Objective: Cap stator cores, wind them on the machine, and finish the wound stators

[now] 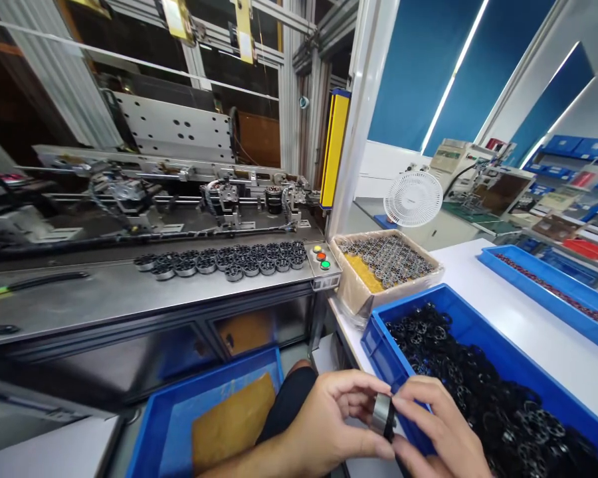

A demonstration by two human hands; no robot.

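1. The metal table (104,299) carries rows of black-and-silver ring parts (229,259); a bump could push the front ones toward the edge.
2. The blue bin (385,345), heaped with black plastic parts (483,392), is beside the right hand; a dropped piece could get lost there.
3. The left hand (329,411) is half curled, thumb and fingers around the silver ring.
4. The right hand (441,425) is partly closed, fingertips at the black edge piece.
5. The silver ring (380,413) sits tilted between both hands; uneven finger pressure could skew the black edge piece (390,421).
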